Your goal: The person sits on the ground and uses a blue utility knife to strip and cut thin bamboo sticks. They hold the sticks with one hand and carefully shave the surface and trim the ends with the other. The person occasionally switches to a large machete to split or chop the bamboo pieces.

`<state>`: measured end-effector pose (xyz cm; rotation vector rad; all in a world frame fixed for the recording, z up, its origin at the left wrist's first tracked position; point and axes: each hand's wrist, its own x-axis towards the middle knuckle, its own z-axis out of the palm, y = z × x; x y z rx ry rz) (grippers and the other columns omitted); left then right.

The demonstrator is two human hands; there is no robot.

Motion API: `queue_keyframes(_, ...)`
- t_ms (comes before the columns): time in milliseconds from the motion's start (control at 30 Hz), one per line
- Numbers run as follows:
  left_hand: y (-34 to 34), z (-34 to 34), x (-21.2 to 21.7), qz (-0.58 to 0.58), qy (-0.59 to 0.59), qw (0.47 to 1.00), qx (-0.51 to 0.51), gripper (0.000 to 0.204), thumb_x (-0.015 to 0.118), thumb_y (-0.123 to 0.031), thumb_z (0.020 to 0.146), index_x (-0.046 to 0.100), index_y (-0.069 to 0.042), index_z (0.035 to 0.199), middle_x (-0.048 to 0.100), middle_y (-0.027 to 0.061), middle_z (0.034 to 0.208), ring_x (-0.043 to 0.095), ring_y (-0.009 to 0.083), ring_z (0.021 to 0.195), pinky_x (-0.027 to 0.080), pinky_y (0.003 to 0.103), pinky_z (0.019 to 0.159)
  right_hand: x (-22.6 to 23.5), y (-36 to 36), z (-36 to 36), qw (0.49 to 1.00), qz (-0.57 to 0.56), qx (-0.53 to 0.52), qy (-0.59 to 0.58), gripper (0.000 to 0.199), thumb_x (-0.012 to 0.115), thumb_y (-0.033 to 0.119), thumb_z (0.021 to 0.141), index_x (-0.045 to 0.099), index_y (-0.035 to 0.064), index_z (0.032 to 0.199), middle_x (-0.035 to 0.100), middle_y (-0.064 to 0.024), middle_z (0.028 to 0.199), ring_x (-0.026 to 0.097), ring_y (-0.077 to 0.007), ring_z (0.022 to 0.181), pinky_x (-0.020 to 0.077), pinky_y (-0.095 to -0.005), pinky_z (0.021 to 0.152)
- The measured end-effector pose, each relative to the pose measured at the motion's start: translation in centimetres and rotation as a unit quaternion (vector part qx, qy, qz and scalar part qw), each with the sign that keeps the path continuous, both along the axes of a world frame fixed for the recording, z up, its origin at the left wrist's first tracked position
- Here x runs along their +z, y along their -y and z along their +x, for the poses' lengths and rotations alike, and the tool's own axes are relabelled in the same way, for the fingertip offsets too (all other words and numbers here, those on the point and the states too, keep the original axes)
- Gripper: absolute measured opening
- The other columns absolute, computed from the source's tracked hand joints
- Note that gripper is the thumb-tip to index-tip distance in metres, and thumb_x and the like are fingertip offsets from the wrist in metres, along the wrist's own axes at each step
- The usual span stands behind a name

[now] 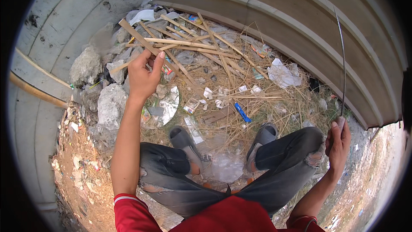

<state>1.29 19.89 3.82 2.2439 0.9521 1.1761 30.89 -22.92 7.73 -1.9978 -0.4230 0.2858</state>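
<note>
My left hand (pixel 146 75) is closed around a flat bamboo strip (pixel 133 32), which slants from the upper left down toward the middle of the ground. Over by the right knee, my right hand (pixel 338 144) grips the handle of a long, narrow-bladed knife (pixel 342 60). Its blade points up, away from me, in front of the metal wall. Beyond my left hand lies a loose pile of split bamboo strips (pixel 214 43), several crossing one another. A blue utility knife (pixel 242 112) rests on the straw between my feet and the pile.
Ribbed metal sheeting (pixel 279 4) curves across the back and right. Grey rocks (pixel 112 105) are heaped on the left beside a pale panel (pixel 64 21). A bamboo pole (pixel 36 89) leans there. Paper scraps (pixel 283 74), plastic litter and dry straw cover the ground around my sandals (pixel 184 139).
</note>
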Motion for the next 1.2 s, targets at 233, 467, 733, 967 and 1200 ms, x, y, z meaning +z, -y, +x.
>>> queue_keyframes(233, -1.0, 0.3, 0.5, 0.002, 0.074, 0.997, 0.017, 0.028, 0.064, -0.028, 0.103, 0.071, -0.001, 0.107, 0.072, 0.004, 0.082, 0.059, 0.0085, 0.069, 0.045, 0.027, 0.06, -15.6, 11.3, 3.5, 0.943, -0.302, -0.022, 0.136, 0.037, 0.06, 0.03, 0.098, 0.062, -0.0064, 0.096, 0.063, -0.0275, 0.077, 0.062, -0.0494, 0.079, 0.0464, -0.0554, 0.072)
queue_keyframes(467, -1.2, 0.0, 1.7, -0.034, 0.069, 0.997, 0.011, 0.033, 0.054, -0.03, 0.109, 0.066, -0.001, 0.12, 0.074, 0.0067, 0.101, 0.064, 0.0097, 0.088, 0.05, 0.026, 0.08, -29.1, 17.0, 1.5, 0.886, -0.46, 0.052, -0.015, 0.038, 0.068, 0.027, 0.091, 0.069, -0.0076, 0.108, 0.069, -0.0334, 0.099, 0.068, -0.0473, 0.1, 0.0536, -0.0519, 0.086)
queue_keyframes(733, -0.6, -0.2, 1.6, -0.149, 0.117, 0.971, -0.147, 0.026, 0.058, -0.019, 0.106, 0.066, -0.001, 0.123, 0.075, 0.0096, 0.105, 0.057, 0.0062, 0.073, 0.043, 0.023, 0.06, -1.3, -5.6, 4.6, 0.95, -0.169, 0.173, 0.196, 0.035, 0.067, 0.024, 0.097, 0.065, -0.0005, 0.122, 0.073, -0.0199, 0.103, 0.072, -0.0308, 0.088, 0.0557, -0.0413, 0.077)
queue_keyframes(967, -1.7, -5.1, 2.0, -0.208, 0.146, 0.945, -0.205, 0.092, 0.018, -0.069, 0.103, 0.066, 0.007, 0.125, 0.074, 0.0218, 0.113, 0.066, 0.0171, 0.077, 0.046, 0.028, 0.063, -8.0, -22.4, 3.1, 0.721, -0.292, 0.621, 0.094, 0.046, 0.067, 0.037, 0.094, 0.067, 0.0014, 0.122, 0.072, -0.0225, 0.108, 0.071, -0.0382, 0.096, 0.056, -0.046, 0.083)
queue_keyframes(1200, -1.9, -6.9, 1.9, -0.328, 0.215, 0.888, -0.239, 0.11, 0.006, -0.077, 0.1, 0.074, 0.009, 0.102, 0.074, 0.0261, 0.104, 0.067, 0.0227, 0.072, 0.051, 0.03, 0.068, -32.7, -23.8, 3.6, 0.71, -0.513, 0.462, 0.139, 0.047, 0.059, 0.021, 0.091, 0.058, 0.0041, 0.135, 0.067, -0.0247, 0.126, 0.066, -0.0392, 0.118, 0.0531, -0.051, 0.098)
